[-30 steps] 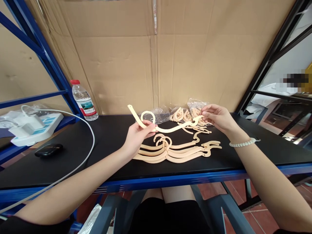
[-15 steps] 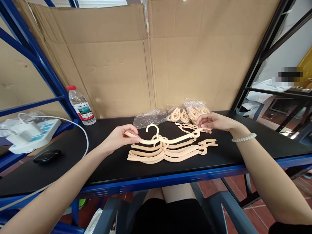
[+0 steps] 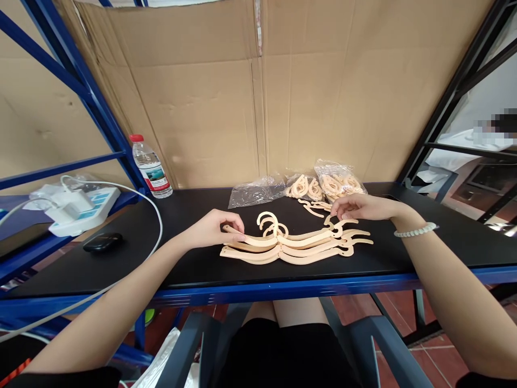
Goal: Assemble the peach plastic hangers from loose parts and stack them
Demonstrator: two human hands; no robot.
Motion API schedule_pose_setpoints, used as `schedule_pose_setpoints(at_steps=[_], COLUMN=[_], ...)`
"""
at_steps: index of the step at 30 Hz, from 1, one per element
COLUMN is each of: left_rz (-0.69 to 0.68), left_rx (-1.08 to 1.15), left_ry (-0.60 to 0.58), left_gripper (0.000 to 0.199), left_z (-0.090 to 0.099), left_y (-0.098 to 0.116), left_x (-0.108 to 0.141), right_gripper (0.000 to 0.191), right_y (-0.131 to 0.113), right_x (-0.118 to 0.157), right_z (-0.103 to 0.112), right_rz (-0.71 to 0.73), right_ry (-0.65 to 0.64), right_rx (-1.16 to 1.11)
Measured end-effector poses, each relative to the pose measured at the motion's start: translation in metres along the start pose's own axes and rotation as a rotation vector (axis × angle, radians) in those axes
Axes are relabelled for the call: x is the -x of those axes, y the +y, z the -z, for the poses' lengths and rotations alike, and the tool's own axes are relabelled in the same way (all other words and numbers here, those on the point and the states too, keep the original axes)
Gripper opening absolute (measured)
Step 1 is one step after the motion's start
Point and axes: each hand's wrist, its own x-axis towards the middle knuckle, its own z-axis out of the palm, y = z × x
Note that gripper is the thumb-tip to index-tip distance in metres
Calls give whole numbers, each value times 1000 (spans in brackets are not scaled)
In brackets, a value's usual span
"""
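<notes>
On black tabletop (image 3: 194, 269), cardboard (image 3: 194, 108) behind, left hand (image 3: 226, 227) pinching beige hanger (image 3: 258, 240)

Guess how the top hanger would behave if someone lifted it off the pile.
The top hanger is probably light, as it looks slender. It seems fairly stiff, curving smoothly with no sag beyond the end that the left hand pinches. Its hook might snag, since it curls close to the other hooks.

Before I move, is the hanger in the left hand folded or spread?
Spread: the hanger has one arm out to each side of its middle.
</notes>
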Motion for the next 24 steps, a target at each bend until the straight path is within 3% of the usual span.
schedule_pose_setpoints(at_steps=[7,12,14,17,19,21,24], left_rz=[-55,-81,-108,-162,-170,-168,-167], left_rx=[-118,-220,-254,-288,-299,-295,-277], left_ry=[-52,-26,-44,-128,-158,-146,-112], left_gripper=[18,24,37,69,79,75,60], left_z=[-1,-5,-9,-16,-21,-25,-27], left_y=[0,4,9,18,22,24,24], left_x=[-1,0,3,8,10,11,8], right_gripper=[36,39,39,54,67,75,72], right_y=[1,-12,-21,-35,-40,-41,-40], right_x=[-1,-4,-6,-9,-10,-11,-10], right_z=[-1,-13,-23,-38,-46,-50,-50], right_rz=[-19,51,104,204,245,250,216], right_ry=[-26,117,141,62,-40,-116,-125], right_rx=[62,120,163,229,266,297,336])
